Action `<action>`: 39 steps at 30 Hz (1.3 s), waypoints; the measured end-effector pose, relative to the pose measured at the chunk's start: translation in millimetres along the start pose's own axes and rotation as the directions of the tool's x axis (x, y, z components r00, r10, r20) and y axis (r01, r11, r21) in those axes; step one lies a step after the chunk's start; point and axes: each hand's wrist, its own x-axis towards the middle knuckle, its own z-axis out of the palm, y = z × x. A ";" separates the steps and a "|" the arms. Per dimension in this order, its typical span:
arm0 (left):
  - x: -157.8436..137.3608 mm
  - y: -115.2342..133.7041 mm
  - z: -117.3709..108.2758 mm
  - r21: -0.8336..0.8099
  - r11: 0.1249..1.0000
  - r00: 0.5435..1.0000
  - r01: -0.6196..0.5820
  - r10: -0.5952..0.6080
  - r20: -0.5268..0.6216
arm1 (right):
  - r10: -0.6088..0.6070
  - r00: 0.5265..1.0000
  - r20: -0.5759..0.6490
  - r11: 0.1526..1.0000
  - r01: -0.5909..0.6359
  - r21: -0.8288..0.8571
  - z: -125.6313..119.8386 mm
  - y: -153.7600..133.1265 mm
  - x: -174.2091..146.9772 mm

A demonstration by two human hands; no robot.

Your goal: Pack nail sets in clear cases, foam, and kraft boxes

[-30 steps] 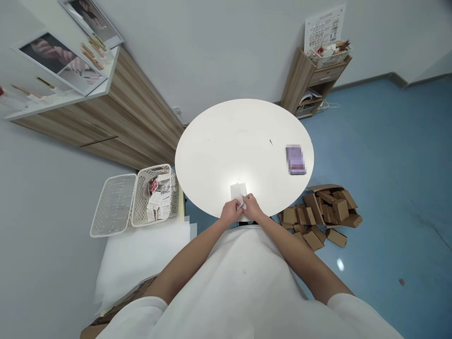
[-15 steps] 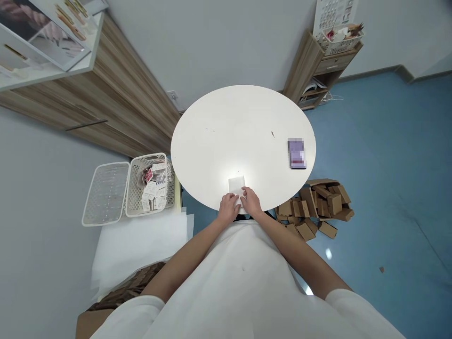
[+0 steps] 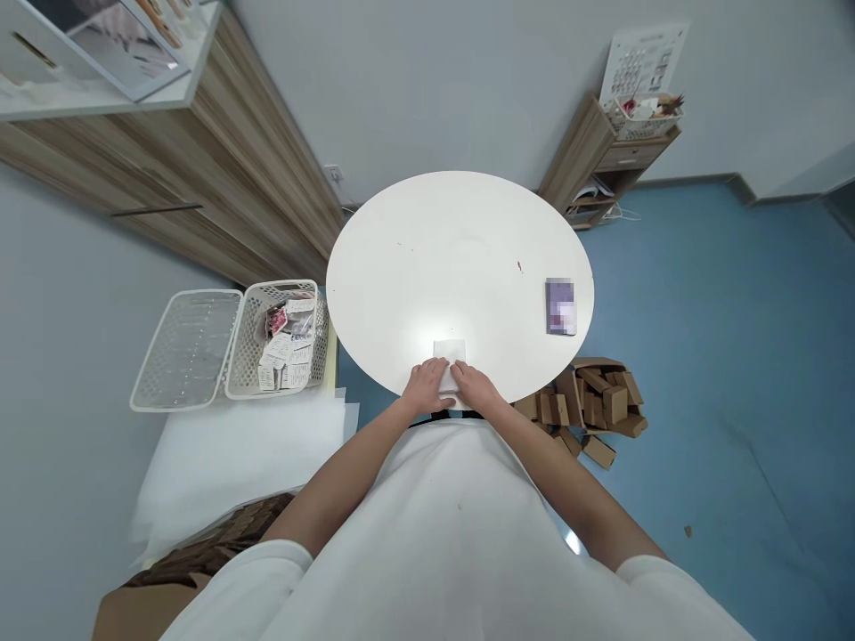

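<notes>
On the near edge of the white oval table (image 3: 460,240) lies a small white rectangular piece (image 3: 450,352) that looks like folded foam sheet. Whether anything is wrapped inside it cannot be seen. My left hand (image 3: 425,386) grips its left side, fingers bent over the top and thumb at the near edge. From the right, my right hand (image 3: 471,385) presses on it with closed fingers, the fingertips almost meeting those of the left. The far part of the piece sticks out beyond both hands.
A purple blurred box (image 3: 560,307) lies on the table's right side. To the left, a lidded basket (image 3: 321,347) holds packets, with white sheets (image 3: 247,454) below. Small cardboard boxes (image 3: 614,401) fill a carton on the floor at right. Cabinets stand behind.
Both hands have shifted on the white piece: the left fingers now reach further over it, and the right fingers have straightened and flattened down. The view has tilted slightly.
</notes>
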 end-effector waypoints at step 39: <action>12.5 16.7 28.2 -0.539 0.580 0.627 0.611 -0.770 -0.118 | 0.457 0.876 0.154 0.437 -0.372 0.819 7.3 29.7 -5.6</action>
